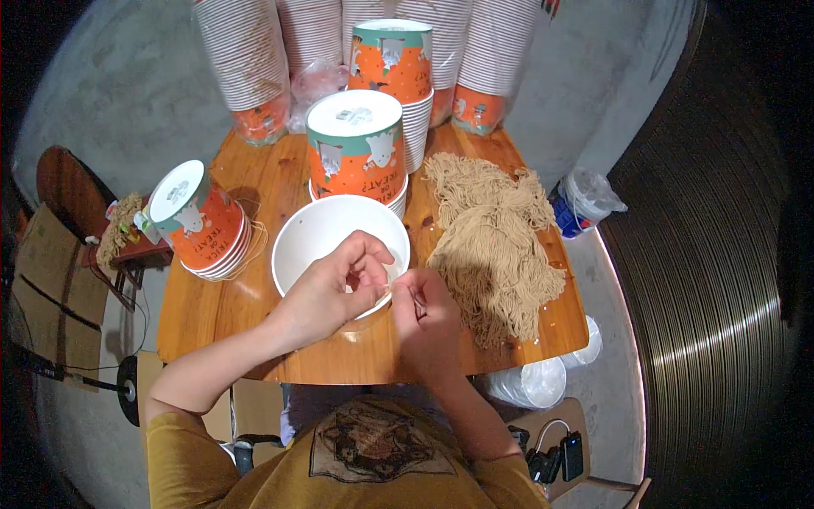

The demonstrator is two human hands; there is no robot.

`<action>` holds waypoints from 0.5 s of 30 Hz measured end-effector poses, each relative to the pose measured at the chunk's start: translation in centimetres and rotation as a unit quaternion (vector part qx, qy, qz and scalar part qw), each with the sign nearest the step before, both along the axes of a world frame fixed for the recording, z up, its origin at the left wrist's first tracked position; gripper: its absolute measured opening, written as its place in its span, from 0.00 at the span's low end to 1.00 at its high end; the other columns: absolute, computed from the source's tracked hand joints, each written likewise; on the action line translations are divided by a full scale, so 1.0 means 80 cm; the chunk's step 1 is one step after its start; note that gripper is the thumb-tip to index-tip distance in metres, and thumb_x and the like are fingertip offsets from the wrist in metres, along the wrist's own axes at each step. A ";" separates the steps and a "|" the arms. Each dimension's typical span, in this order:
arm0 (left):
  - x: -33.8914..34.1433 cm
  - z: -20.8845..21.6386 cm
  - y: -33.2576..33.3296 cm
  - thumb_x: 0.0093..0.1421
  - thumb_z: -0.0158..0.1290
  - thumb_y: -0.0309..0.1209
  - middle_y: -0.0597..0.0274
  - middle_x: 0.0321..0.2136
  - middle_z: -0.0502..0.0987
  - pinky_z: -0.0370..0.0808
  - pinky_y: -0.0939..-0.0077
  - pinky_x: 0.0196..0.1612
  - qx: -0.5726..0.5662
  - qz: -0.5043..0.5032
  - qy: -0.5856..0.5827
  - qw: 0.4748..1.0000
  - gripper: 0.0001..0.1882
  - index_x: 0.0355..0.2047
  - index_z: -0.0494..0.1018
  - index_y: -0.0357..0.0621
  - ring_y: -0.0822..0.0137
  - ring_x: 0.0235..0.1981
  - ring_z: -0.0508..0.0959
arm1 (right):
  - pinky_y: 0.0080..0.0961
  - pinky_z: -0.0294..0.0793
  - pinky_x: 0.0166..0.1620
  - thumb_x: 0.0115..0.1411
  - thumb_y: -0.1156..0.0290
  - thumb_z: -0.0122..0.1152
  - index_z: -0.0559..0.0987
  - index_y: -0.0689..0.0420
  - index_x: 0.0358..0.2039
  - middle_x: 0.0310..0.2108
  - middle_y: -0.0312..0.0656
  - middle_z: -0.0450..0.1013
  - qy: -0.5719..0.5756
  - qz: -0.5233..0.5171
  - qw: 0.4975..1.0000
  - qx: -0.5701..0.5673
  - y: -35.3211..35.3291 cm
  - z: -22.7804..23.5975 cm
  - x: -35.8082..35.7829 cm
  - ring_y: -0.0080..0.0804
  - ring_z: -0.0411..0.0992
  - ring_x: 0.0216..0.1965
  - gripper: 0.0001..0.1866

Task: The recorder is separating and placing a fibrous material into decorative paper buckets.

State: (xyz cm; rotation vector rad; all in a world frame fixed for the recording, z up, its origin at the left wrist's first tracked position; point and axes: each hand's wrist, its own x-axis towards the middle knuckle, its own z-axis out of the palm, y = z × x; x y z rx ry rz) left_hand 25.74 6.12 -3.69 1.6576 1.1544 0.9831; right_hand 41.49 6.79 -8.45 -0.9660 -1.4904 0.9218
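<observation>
A white paper bucket (pixel 297 233) stands with its mouth up near the middle of the table. My left hand (pixel 339 284) reaches over its opening, fingers curled and thumb bent in at the right rim. My right hand (pixel 424 318) is closed in a pinch just beside it, outside the same rim. The fingertips almost meet, and whatever lies between them is too small to make out. To the right lies a heap of tan cord (pixel 492 246), cut into many strands.
Upside-down orange, green and white paper buckets stand stacked in the middle (pixel 354 148) and at the left (pixel 199 220), where thin loose cord (pixel 254 242) lies beside them. Tall bagged bucket stacks (pixel 242 59) line the back. The wooden table's front edge (pixel 339 369) is close to me.
</observation>
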 end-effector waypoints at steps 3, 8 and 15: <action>0.001 0.003 -0.001 0.58 0.52 0.19 0.72 0.29 0.69 0.65 0.84 0.41 -0.012 -0.003 -0.005 1.000 0.15 0.44 0.63 0.42 0.81 0.33 0.68 | 0.14 0.64 0.29 0.60 0.76 0.55 0.73 0.61 0.33 0.24 0.30 0.67 -0.007 0.007 1.000 -0.005 0.000 0.005 0.002 0.13 0.63 0.25 0.03; 0.004 0.004 0.003 0.58 0.50 0.19 0.71 0.28 0.69 0.67 0.84 0.40 -0.010 0.002 -0.032 0.999 0.13 0.43 0.64 0.42 0.81 0.31 0.68 | 0.18 0.66 0.28 0.58 0.76 0.57 0.73 0.59 0.33 0.25 0.33 0.69 -0.018 -0.012 0.999 0.025 0.008 -0.010 0.004 0.17 0.65 0.24 0.03; 0.002 0.006 0.006 0.59 0.52 0.21 0.70 0.29 0.71 0.67 0.84 0.44 -0.053 0.001 -0.061 0.997 0.14 0.44 0.63 0.40 0.81 0.33 0.69 | 0.23 0.70 0.27 0.52 0.78 0.61 0.73 0.56 0.33 0.26 0.39 0.69 -0.086 -0.018 0.995 0.051 0.008 -0.009 0.013 0.27 0.70 0.23 0.08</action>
